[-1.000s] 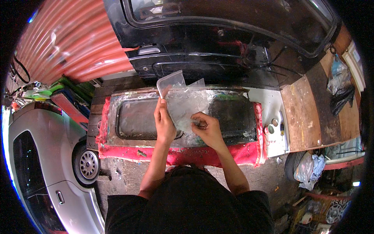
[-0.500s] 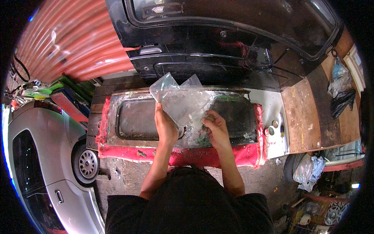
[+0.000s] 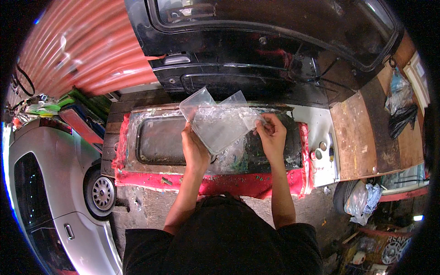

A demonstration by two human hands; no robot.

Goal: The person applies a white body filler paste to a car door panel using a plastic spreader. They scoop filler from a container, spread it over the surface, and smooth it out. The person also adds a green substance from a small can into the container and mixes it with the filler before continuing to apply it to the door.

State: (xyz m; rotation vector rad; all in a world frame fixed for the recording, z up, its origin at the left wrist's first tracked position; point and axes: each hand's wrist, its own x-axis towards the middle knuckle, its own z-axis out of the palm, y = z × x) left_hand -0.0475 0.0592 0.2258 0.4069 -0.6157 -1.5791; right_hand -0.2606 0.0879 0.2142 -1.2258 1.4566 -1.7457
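Note:
Above the workbench I hold a clear, stiff-looking plastic piece (image 3: 220,130), with two flat corners standing up at its far side and a crumpled, whitish band across it. My left hand (image 3: 196,150) grips its left edge, thumb and fingers to either side. My right hand (image 3: 270,133) pinches its right corner, where a thinner, film-like part shows between thumb and fingers. I cannot tell exactly what the piece is. Below it lies a worn metal panel (image 3: 130,146) with dark, rounded recesses, smeared with whitish and greenish residue.
A red cloth (image 3: 229,185) lies under the panel. Right of it are a white container (image 3: 323,158) and a wooden board (image 3: 355,137). A black vehicle door (image 3: 229,59) stands behind the bench. A silver car (image 3: 50,151) is at left, and plastic bags (image 3: 360,204) sit at right.
My right hand has moved right and away from me, pulling at the plastic's right corner. The plastic has spread wider and tilted slightly. My left hand has barely moved.

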